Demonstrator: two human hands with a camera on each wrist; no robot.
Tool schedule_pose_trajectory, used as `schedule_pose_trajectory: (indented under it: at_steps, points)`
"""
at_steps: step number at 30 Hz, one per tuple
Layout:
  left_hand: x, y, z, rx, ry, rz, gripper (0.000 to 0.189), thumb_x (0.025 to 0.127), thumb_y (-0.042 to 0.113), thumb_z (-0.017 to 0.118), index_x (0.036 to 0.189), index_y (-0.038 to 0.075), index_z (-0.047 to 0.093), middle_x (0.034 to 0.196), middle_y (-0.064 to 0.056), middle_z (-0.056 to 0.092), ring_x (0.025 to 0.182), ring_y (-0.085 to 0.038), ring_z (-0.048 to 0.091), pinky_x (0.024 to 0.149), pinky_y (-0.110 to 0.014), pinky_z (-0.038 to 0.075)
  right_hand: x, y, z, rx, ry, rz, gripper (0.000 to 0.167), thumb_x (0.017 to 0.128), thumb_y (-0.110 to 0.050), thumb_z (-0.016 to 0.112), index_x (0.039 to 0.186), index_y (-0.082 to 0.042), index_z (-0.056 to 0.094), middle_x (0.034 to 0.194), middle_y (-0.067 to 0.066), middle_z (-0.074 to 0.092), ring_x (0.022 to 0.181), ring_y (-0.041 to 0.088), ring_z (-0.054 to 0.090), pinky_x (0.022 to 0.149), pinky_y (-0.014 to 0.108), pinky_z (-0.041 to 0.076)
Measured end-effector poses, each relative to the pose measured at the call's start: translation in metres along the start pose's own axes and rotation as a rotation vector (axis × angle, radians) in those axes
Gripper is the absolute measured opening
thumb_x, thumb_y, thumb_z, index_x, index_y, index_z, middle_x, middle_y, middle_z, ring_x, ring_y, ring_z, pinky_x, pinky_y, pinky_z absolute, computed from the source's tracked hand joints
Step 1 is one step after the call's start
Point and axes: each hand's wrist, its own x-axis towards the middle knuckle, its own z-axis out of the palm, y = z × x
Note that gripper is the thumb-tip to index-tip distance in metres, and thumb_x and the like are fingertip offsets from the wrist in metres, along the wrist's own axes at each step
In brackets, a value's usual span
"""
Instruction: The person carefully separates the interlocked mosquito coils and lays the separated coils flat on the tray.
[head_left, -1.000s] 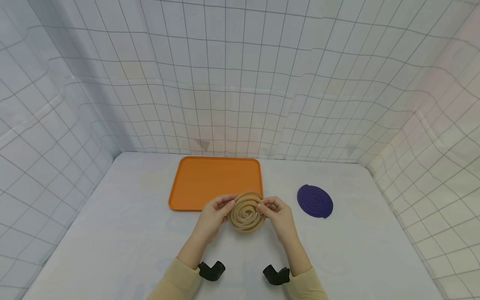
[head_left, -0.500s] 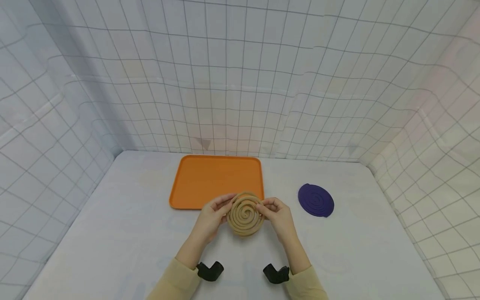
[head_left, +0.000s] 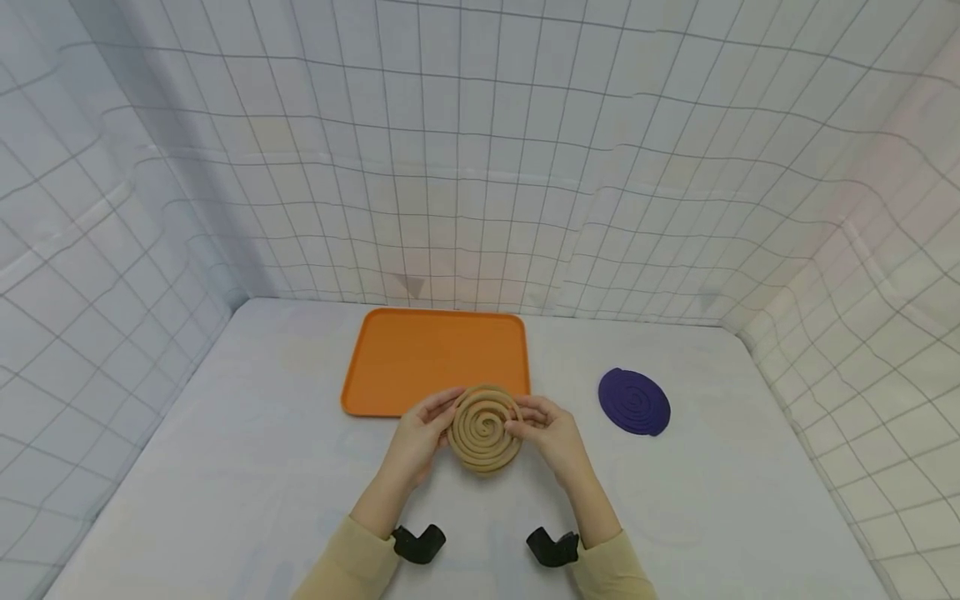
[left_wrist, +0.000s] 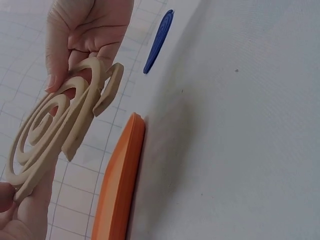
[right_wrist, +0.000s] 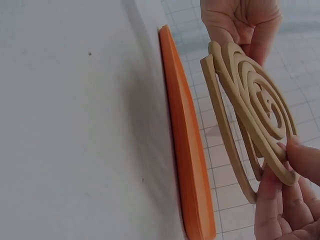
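I hold a tan spiral mat off the table between both hands, just in front of the orange tray. My left hand grips its left rim and my right hand pinches its right side, fingers reaching onto the coils. In the right wrist view the tan spiral mat is on edge, with an outer coil standing away from the inner ones. My right hand pinches it low and my left hand holds it at the top. The left wrist view shows the tan spiral mat the same way.
A purple spiral mat lies flat on the white table to the right of the tray. Gridded white cloth walls close off the back and both sides. Black wrist camera mounts sit at my sleeves.
The tan mat and both hands have drifted slightly left. My right fingers have moved further onto the coils.
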Motion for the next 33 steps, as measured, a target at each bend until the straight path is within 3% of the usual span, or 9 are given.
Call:
schedule_pose_trajectory:
  at_steps: [10,16,23,30,33]
  points:
    - [0.002,-0.003,-0.005,-0.028,0.047,-0.024,0.035,0.103,0.007,0.049,0.137,0.002,0.055,0.129,-0.016,0.061,0.092,-0.003,0.061,0.066,-0.015,0.049,0.000,0.003,0.002,-0.037,-0.094,-0.013,0.053,0.087,-0.012,0.075,0.136,-0.005,0.057,0.105,0.017,0.073,0.083,0.011,0.070,0.074,0.026,0.059]
    - [0.003,-0.003,-0.007,-0.013,0.069,-0.038,0.033,0.103,0.009,0.050,0.134,0.001,0.057,0.115,-0.009,0.066,0.079,-0.005,0.056,0.058,-0.016,0.042,0.003,0.006,0.006,0.007,-0.072,-0.012,0.044,0.087,-0.009,0.075,0.128,-0.002,0.061,0.101,0.014,0.074,0.078,0.010,0.070,0.071,0.025,0.059]
    - [0.002,-0.006,-0.010,-0.002,0.056,-0.062,0.036,0.104,0.010,0.047,0.138,-0.001,0.052,0.131,-0.022,0.061,0.095,-0.007,0.065,0.069,-0.017,0.053,0.003,0.005,0.009,0.013,-0.049,-0.038,0.031,0.087,-0.008,0.074,0.117,-0.001,0.067,0.093,0.009,0.074,0.076,0.013,0.070,0.070,0.027,0.059]
    - [0.003,-0.006,-0.011,0.025,0.047,-0.054,0.036,0.105,0.011,0.046,0.139,-0.001,0.051,0.131,-0.023,0.061,0.103,-0.012,0.066,0.077,-0.018,0.055,0.003,0.004,0.010,0.021,-0.039,-0.036,0.034,0.088,-0.011,0.073,0.120,-0.002,0.066,0.094,0.008,0.074,0.078,0.012,0.070,0.070,0.028,0.060]
    - [0.003,-0.005,-0.011,0.023,0.046,-0.048,0.036,0.105,0.010,0.045,0.139,0.000,0.051,0.131,-0.022,0.061,0.098,-0.010,0.066,0.074,-0.017,0.054,0.003,0.003,0.010,0.038,-0.046,-0.028,0.037,0.089,-0.012,0.073,0.124,-0.003,0.065,0.095,0.007,0.073,0.080,0.013,0.070,0.070,0.029,0.060]
